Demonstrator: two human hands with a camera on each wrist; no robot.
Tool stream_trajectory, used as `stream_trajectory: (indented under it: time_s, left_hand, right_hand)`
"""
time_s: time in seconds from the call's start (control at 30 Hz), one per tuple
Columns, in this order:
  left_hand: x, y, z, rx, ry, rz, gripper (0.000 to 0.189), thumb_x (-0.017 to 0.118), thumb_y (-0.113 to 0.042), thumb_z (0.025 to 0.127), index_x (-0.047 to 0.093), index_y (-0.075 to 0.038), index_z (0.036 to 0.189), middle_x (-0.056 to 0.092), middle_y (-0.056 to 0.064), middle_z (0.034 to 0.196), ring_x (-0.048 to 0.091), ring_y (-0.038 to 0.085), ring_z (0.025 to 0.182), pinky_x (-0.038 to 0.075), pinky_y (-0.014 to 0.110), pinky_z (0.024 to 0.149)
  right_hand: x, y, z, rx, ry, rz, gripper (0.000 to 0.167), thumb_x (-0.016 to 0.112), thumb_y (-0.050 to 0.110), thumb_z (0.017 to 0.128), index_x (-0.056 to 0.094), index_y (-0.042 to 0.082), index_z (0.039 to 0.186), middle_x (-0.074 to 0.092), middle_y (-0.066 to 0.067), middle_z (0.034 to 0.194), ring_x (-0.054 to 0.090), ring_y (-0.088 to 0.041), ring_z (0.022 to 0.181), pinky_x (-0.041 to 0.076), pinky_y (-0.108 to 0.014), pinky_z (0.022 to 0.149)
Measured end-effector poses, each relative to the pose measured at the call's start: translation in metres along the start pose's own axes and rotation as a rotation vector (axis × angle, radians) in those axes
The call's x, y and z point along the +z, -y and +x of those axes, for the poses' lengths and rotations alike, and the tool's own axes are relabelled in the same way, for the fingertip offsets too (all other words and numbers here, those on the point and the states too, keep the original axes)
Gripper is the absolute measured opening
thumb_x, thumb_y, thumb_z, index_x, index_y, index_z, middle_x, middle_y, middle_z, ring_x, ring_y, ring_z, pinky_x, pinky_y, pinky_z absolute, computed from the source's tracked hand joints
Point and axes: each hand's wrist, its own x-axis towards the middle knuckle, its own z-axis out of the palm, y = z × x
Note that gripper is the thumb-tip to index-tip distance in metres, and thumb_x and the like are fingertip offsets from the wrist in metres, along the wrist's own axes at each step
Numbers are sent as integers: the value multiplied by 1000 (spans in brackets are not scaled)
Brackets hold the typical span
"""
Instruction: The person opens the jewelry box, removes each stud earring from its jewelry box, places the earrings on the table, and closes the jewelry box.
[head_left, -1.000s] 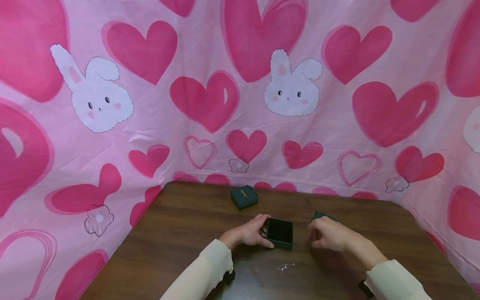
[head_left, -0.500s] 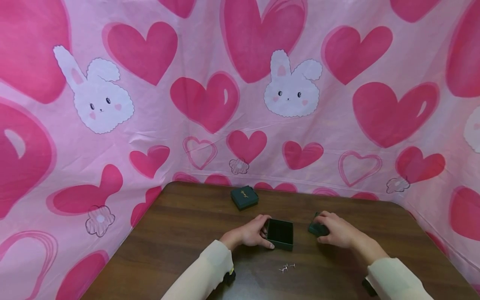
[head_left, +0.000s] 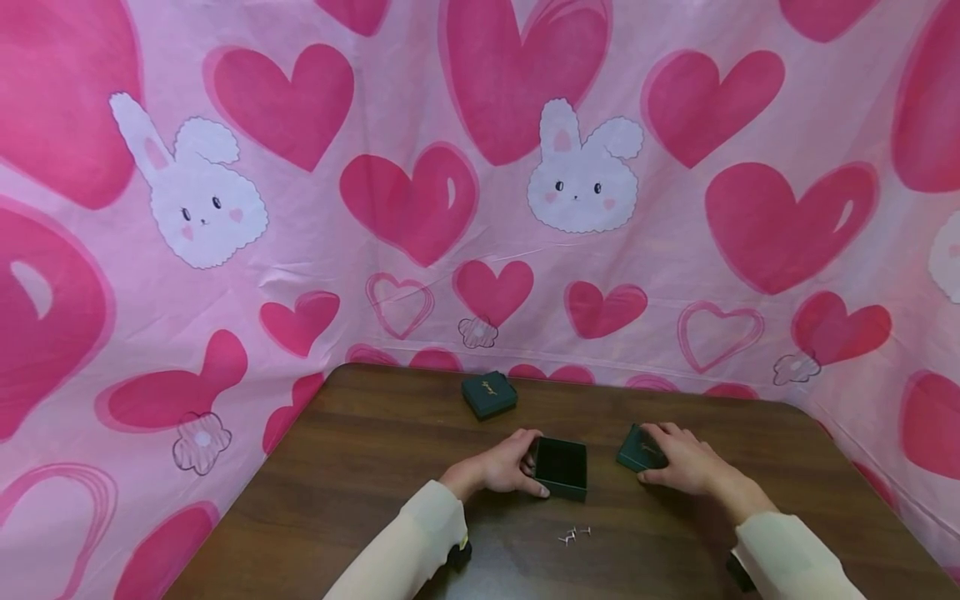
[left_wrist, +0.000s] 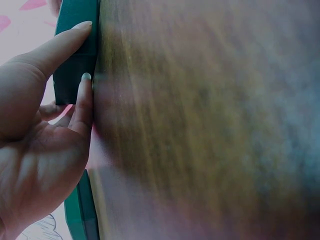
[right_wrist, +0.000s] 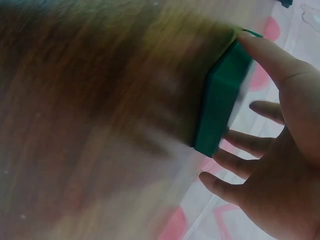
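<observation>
My left hand (head_left: 498, 465) grips the left side of a dark green jewelry box (head_left: 562, 491), which stands uncovered with its black inside facing up. In the left wrist view, the thumb lies along one wall of that box (left_wrist: 75, 70) and the fingers are at its corner and far side. To the right, my right hand (head_left: 684, 458) holds a matching green lid (head_left: 636, 451) with gold lettering, at the tabletop. The right wrist view has the thumb at the near end of the lid (right_wrist: 222, 95) and spread fingers along its other side.
A second green box (head_left: 489, 396) with gold lettering sits toward the back of the brown wooden table (head_left: 360, 467). Several tiny silvery pieces with thin stems (head_left: 572, 534) lie in front of the uncovered box. A pink heart-and-rabbit cloth (head_left: 495, 217) hangs behind the table.
The lid has turned lettering side up and come down flatter at the right, and the right hand has shifted slightly right with its fingers loosening. The left hand and its box have stayed put.
</observation>
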Motion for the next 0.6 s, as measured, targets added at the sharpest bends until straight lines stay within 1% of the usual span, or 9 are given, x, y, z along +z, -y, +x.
stream_trajectory:
  time_s: [0.13,0.23,0.3,0.47,0.6]
  left_hand:
    - [0,0,0,4,1,-4,80,88,-17,82,40,-9,146,47,2,116,53,8,94,49,24,89]
    - [0,0,0,2,1,-5,79,87,-17,82,40,-9,146,47,2,116,52,9,95,49,24,89]
    - [0,0,0,0,1,-1,80,87,-18,83,40,-10,146,47,1,116,52,9,95,49,24,90]
    - [1,1,0,-1,0,0,79,88,-18,82,41,-11,145,46,0,115,52,8,95,48,24,89]
    - [1,1,0,0,-1,-1,78,87,-18,82,41,-12,145,46,0,115,51,9,95,48,23,89]
  right_hand:
    - [3,-6,1,35,12,20,92,80,52,83,43,0,148,50,-36,136,54,-51,115,43,-75,89]
    - [4,-7,1,43,10,40,91,80,53,83,43,-1,147,51,-35,134,55,-49,115,46,-73,87]
    - [4,-7,1,42,3,60,90,80,52,84,44,-2,146,51,-35,134,54,-49,115,47,-71,88]
    - [4,-3,-1,13,-32,111,90,78,52,85,44,-4,146,48,-36,138,51,-51,120,44,-70,94]
    - [4,5,-4,-36,-78,135,90,78,53,86,45,-4,146,48,-33,139,52,-47,121,45,-67,96]
